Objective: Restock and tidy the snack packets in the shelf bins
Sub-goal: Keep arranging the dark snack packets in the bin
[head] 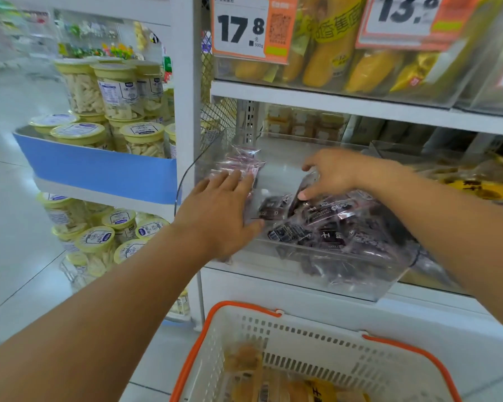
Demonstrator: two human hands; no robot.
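Dark packets (325,224) lie heaped in the clear bin (360,285) on the middle shelf (302,105), piled toward its right and front; a few pale pink packets (241,163) stand against the bin's left rear wall. Your right hand (334,172) reaches into the bin from the right, thumb and fingers curled and pinching the top edge of one dark packet at the heap's left end, so that grip is closed on a packet. Your left hand (224,210) lies flat, fingers straight and together, palm against the bin's left side, fingertips touching the pink packets; that grip is spread and holds nothing. Bare bin floor shows between the two hands. Just right of this bin another clear bin holds yellow-brown packets (474,184). On the shelf above, yellow snack bags (325,53) sit behind an orange-edged price tag (241,27) reading 17.8; a second tag (404,18) is farther right, partly cut off. Below you, a white basket (302,343) with orange rim holds tan packets (253,369), blurred. Left of the white upright, a blue-fronted rack (99,169) carries yellow-lidded tubs (116,88), more tubs on the level beneath. Floor is pale tile (12,256).
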